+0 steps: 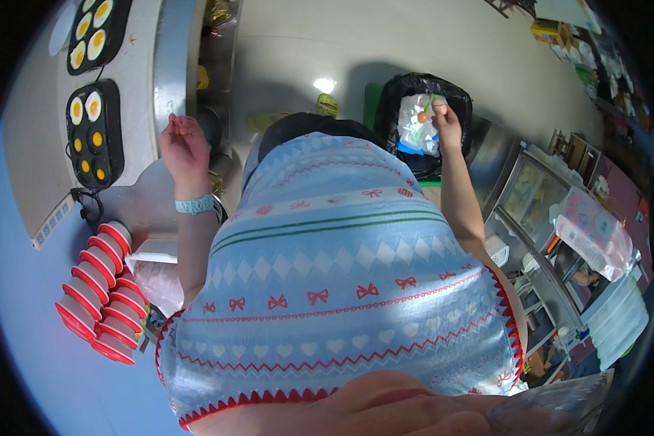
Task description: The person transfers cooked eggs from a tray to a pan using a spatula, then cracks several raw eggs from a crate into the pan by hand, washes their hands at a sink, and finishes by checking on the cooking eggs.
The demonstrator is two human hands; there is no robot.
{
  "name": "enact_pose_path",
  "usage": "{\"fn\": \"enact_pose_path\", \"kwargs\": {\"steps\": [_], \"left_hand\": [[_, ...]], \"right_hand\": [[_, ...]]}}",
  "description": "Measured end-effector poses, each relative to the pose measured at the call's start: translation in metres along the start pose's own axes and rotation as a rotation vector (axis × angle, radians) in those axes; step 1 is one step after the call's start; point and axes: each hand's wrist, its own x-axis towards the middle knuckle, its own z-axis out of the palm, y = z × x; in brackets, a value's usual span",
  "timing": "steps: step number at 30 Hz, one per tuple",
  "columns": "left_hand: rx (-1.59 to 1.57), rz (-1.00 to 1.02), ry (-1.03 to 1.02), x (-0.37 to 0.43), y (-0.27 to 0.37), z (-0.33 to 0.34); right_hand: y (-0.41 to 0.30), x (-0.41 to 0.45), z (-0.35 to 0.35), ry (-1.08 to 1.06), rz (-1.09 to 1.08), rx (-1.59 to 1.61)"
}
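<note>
My right hand (450, 129) reaches over a bin lined with a black bag (388, 117). Its fingertips pinch a small pale piece that looks like eggshell (438, 103). A brown, rounded piece of eggshell (422, 117) shows against clear plastic waste (411, 131) in the bin. My left hand (186, 146) hovers beside the counter's metal edge, fingers loosely curled; whether anything small is in them cannot be seen. On the counter, the nearer black egg pan (108, 144) has several wells with yolks and two with whitened eggs. The farther egg pan (85, 66) contains several whitened eggs.
Stacked red-and-white bowls (90, 267) stand at left, beside a plastic-wrapped pack (161, 275). A power strip (54, 220) and cables lie at the counter corner. A glass-topped metal cabinet (534, 191) is on the right, with a pink plastic package (597, 231) on it.
</note>
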Motion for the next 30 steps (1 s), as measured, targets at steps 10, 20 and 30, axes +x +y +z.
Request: {"fn": "enact_pose_path", "kwargs": {"steps": [10,20,30], "left_hand": [[-0.060,0.331,0.194,-0.068,0.016,0.011],[0.693,0.992,0.671,-0.144,0.195,-0.056],[1.637,0.726,1.401,0.026,0.369,-0.121]], "right_hand": [[-0.078,0.070,0.021,-0.417,-0.011,-0.106],[-0.276,-0.005,0.180,-0.692,-0.284,0.063],[-0.275,-0.069,0.267,-0.782,-0.167,0.118]]}}
